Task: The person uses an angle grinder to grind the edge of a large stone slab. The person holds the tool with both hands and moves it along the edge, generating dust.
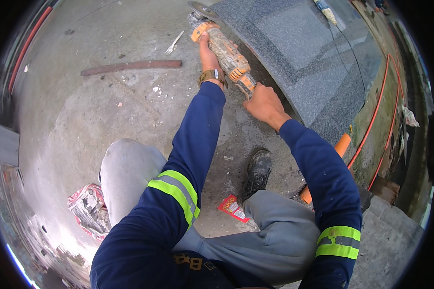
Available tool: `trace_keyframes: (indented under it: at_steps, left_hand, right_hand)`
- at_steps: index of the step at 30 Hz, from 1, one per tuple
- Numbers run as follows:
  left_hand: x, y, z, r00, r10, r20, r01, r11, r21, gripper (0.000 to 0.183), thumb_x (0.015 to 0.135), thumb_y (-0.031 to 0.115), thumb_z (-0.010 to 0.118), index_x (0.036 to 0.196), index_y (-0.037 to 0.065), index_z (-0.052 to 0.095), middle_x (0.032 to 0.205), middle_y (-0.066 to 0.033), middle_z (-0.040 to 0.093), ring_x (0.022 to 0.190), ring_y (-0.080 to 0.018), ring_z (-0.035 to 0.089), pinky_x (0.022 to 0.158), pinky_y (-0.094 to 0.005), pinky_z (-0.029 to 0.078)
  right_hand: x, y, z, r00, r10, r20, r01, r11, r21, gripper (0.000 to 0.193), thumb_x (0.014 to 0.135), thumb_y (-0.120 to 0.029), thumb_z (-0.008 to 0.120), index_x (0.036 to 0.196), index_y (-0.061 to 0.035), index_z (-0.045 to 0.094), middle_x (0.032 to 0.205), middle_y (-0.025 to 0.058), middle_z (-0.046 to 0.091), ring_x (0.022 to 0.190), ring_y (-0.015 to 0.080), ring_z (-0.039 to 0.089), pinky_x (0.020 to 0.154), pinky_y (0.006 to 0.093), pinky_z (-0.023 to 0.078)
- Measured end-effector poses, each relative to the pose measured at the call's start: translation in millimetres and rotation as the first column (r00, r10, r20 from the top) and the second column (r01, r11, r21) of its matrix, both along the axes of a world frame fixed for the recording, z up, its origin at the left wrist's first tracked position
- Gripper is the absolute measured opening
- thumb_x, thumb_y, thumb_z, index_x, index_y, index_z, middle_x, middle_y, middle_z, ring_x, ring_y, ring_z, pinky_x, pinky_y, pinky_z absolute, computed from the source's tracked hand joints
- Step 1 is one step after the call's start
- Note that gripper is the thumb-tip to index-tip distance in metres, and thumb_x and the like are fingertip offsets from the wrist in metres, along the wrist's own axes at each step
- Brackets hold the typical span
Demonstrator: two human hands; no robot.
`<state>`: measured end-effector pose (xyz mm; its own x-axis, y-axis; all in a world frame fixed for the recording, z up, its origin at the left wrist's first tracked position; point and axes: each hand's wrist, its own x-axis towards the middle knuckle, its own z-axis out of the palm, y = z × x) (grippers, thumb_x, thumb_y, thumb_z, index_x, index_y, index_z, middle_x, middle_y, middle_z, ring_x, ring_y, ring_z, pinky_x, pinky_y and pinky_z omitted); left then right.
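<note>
An orange, dust-caked angle grinder [226, 54] is held in both of my hands, slanting away to the upper left. My left hand [207, 54] is wrapped round its front body, close behind the gear head. At the rear, my right hand [266, 103] grips the handle. The grinder's round disc [202, 9] sits at the far end, beside the near left edge of a polished grey stone slab [294, 62]. I cannot tell whether the disc touches the slab. My fingers' undersides are hidden by the tool.
A brown strip [130, 67] and a white plastic fork [174, 42] lie on the concrete. A bottle-like object [327, 13] with a dark cord is on the slab. Red hose [371, 125] runs along the right. A red packet [234, 208] and a crumpled bag [89, 210] lie near my legs.
</note>
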<state>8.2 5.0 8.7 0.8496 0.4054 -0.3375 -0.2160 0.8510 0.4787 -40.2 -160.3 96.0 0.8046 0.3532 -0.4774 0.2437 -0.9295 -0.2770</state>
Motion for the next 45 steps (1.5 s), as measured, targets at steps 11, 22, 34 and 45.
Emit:
trace_keyframes:
  at_steps: [11,22,34,45]
  left_hand:
    - [-5,-3,-2,1.000,-0.013,0.011,0.013,1.000,0.007,0.069,0.087,0.061,0.050,0.124,0.003,0.048,0.094,-0.0223,0.063,0.082,-0.0367,0.067,0.066,-0.0507,0.055]
    - [-2,-1,-3,1.000,-0.025,0.018,0.025,1.000,-0.005,0.073,0.086,0.062,0.050,0.128,0.002,0.046,0.095,-0.0222,0.062,0.083,-0.0367,0.067,0.067,-0.0511,0.055]
    - [6,3,-4,0.999,-0.012,0.036,0.012,1.000,0.017,0.073,0.087,0.061,0.050,0.130,0.002,0.044,0.095,-0.0219,0.062,0.083,-0.0359,0.066,0.066,-0.0507,0.055]
    - [5,2,-3,1.000,-0.007,0.013,0.007,1.000,-0.008,0.072,0.087,0.061,0.050,0.129,0.002,0.045,0.095,-0.0214,0.062,0.081,-0.0354,0.067,0.065,-0.0495,0.055]
  right_hand:
    - [-5,-2,8,0.999,-0.009,-0.041,0.008,1.000,-0.028,0.046,0.077,-0.018,0.069,0.113,0.0100,0.059,0.102,0.0284,0.068,0.096,0.0397,0.068,0.085,0.0441,0.055]
    - [-3,-1,5,1.000,0.014,-0.011,-0.015,0.999,-0.032,0.045,0.078,-0.017,0.069,0.111,0.0109,0.060,0.103,0.0290,0.067,0.097,0.0403,0.067,0.085,0.0440,0.055]
    - [6,2,-7,0.999,0.021,0.035,-0.021,1.000,0.019,0.047,0.075,-0.020,0.072,0.104,0.0141,0.059,0.096,0.0322,0.067,0.093,0.0417,0.067,0.082,0.0433,0.055]
    - [7,6,2,1.000,0.003,-0.029,-0.004,0.999,-0.039,0.045,0.079,-0.018,0.068,0.114,0.0096,0.059,0.102,0.0282,0.068,0.097,0.0394,0.068,0.085,0.0439,0.055]
